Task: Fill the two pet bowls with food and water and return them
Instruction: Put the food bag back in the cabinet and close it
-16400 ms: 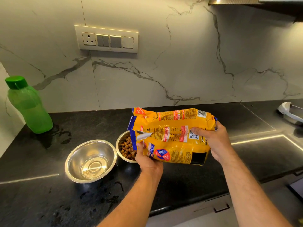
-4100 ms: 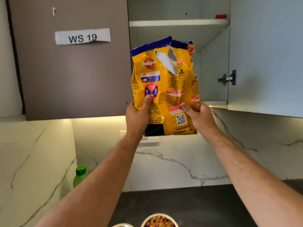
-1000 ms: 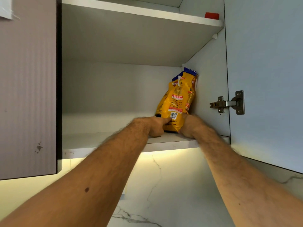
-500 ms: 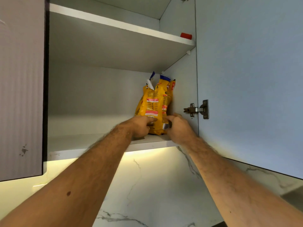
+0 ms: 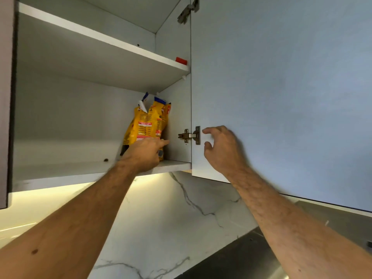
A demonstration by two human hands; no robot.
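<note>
Right hand (image 5: 220,147) has let go of the food bag (image 5: 148,125), now loose and empty by the cupboard door (image 5: 281,87). Left hand (image 5: 146,151) still touches the bag, fingers straight. Bag stowed; bowls out of view.

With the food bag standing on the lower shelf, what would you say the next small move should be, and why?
Probably draw the left hand back off the yellow food bag, which stands propped against the cabinet's right wall, so the right hand, already open beside the open door, can swing it shut.
</note>
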